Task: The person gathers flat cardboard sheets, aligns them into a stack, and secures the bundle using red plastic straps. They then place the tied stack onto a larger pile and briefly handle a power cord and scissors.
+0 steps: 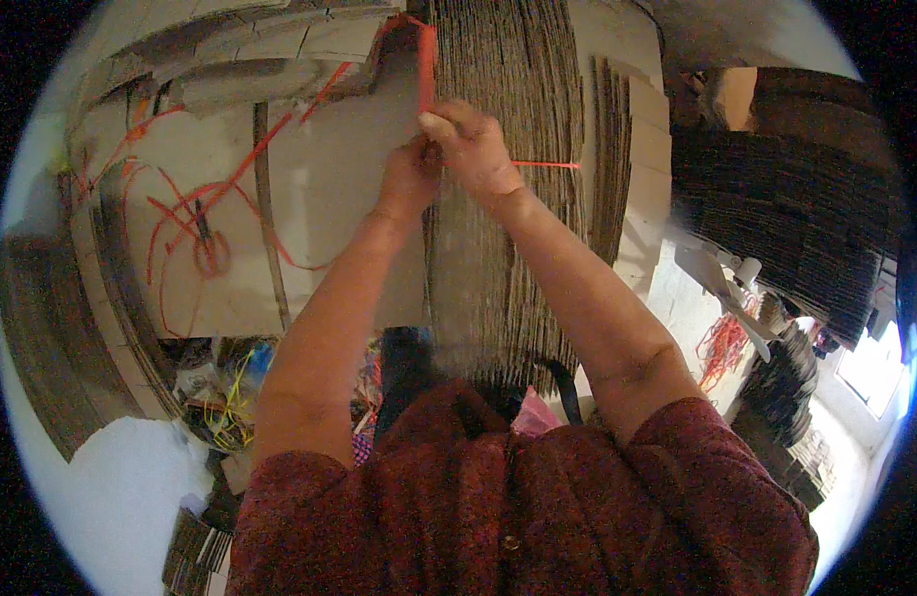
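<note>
A red plastic strap [427, 70] runs down from the far end of a stack of flattened cardboard [503, 89] to both my hands. My right hand [470, 149] is closed on it, thumb and fingers pinched together. Just left of and below it, my left hand [411, 179] is closed too, touching the right one; its fingertips are partly hidden, but it seems to grip the same strap. A short stretch of red strap [548, 165] lies across the stack to the right of my right wrist. The hands meet over the stack's left edge.
On the cardboard surface [349, 209] to the left lie loose red straps [255, 154] and scissors [210, 248]. Further cardboard piles [776, 189] stand at the right, near a tangle of red strap [725, 343]. Yellow strands [235, 397] lie in clutter at the lower left.
</note>
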